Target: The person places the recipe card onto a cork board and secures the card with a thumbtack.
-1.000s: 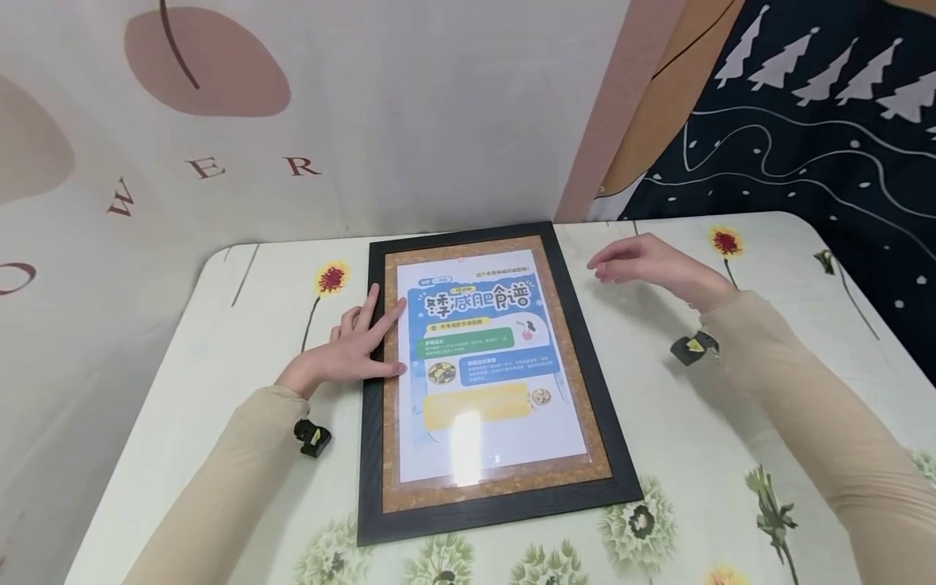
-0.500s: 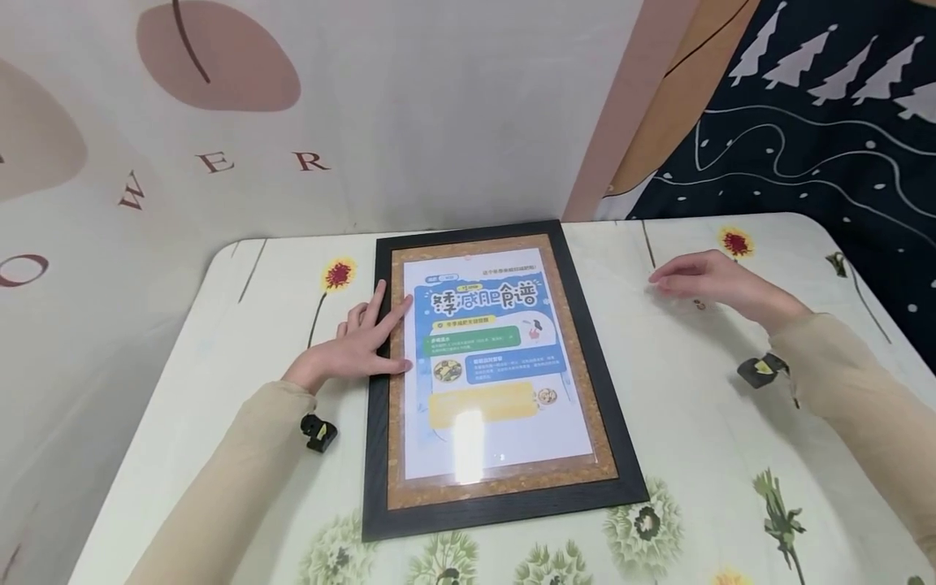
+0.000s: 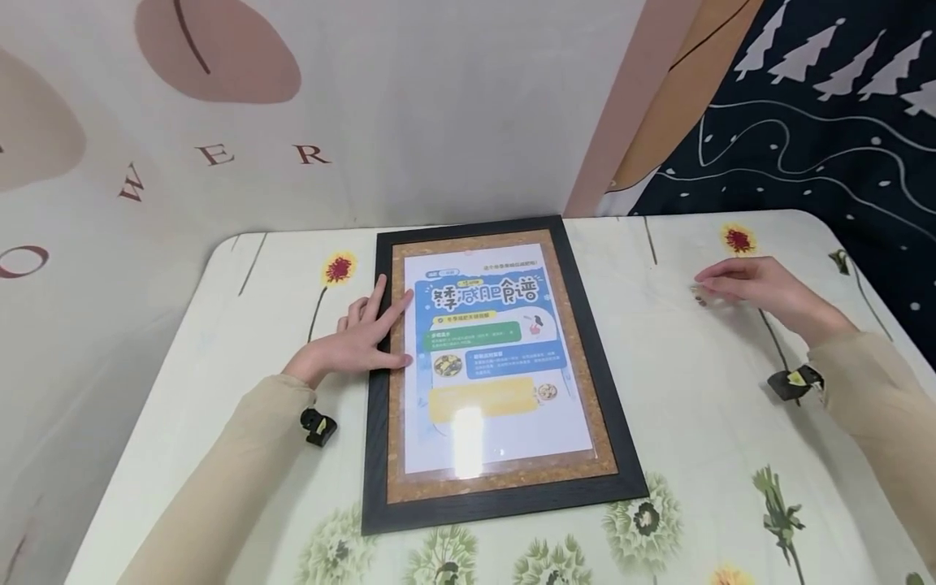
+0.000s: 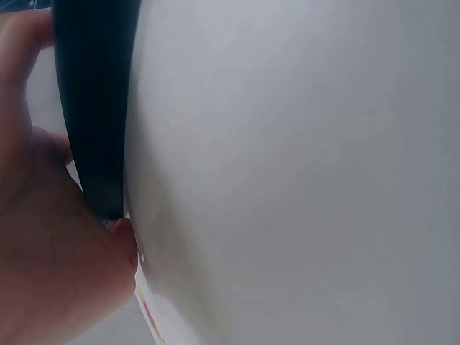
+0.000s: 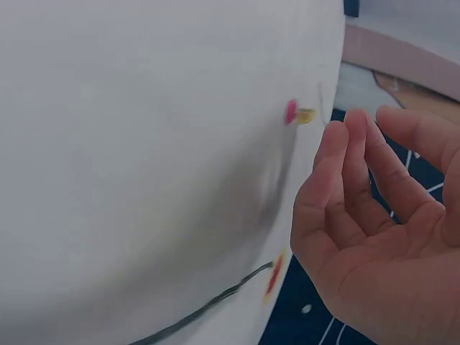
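Observation:
A black-framed cork board (image 3: 613,451) lies on the table. On it is a printed poster (image 3: 497,439), blue with Chinese lettering, in a glossy clear sleeve. My left hand (image 3: 349,341) rests spread on the frame's left side, thumb and index finger reaching over the cork to the poster's edge. In the left wrist view the frame's dark outer edge (image 4: 97,100) stands against the fingers. My right hand (image 3: 768,292) hovers over the back right, fingers loosely bent and nothing between them. Just past its fingertips lie small pink and yellow pieces (image 5: 291,112), resembling pushpins.
The table has a white flower-printed cloth (image 3: 702,422). Behind it hangs a pale fabric backdrop (image 3: 439,122) with printed letters, and a dark tree-patterned one (image 3: 804,154) at the right. A black wrist camera (image 3: 318,426) is strapped on the left wrist, another (image 3: 793,382) on the right.
My right hand has moved right, away from the board, to the small pink and yellow pieces. My left hand and the board have stayed in place.

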Available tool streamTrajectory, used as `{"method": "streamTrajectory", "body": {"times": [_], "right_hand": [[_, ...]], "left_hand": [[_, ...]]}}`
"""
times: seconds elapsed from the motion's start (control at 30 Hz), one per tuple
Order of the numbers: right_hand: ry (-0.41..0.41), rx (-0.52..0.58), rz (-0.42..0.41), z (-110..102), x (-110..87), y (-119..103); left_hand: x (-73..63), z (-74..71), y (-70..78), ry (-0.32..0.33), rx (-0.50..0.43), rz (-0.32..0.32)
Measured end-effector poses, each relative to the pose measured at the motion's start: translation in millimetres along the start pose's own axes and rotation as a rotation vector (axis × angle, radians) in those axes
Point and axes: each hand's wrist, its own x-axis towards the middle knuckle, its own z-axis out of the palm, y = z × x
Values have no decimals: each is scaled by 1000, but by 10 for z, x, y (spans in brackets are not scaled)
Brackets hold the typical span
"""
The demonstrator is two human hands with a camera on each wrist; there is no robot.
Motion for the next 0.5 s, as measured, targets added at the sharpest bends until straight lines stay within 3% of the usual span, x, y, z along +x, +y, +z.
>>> {"method": "streamTrajectory", "body": {"times": [0.27, 0.5], "right_hand": [[28, -12, 16, 24, -61, 199], [10, -33, 6, 54, -52, 230]], "left_hand": [[28, 1, 11, -6, 1, 0], [19, 6, -3, -3, -4, -4]]}}
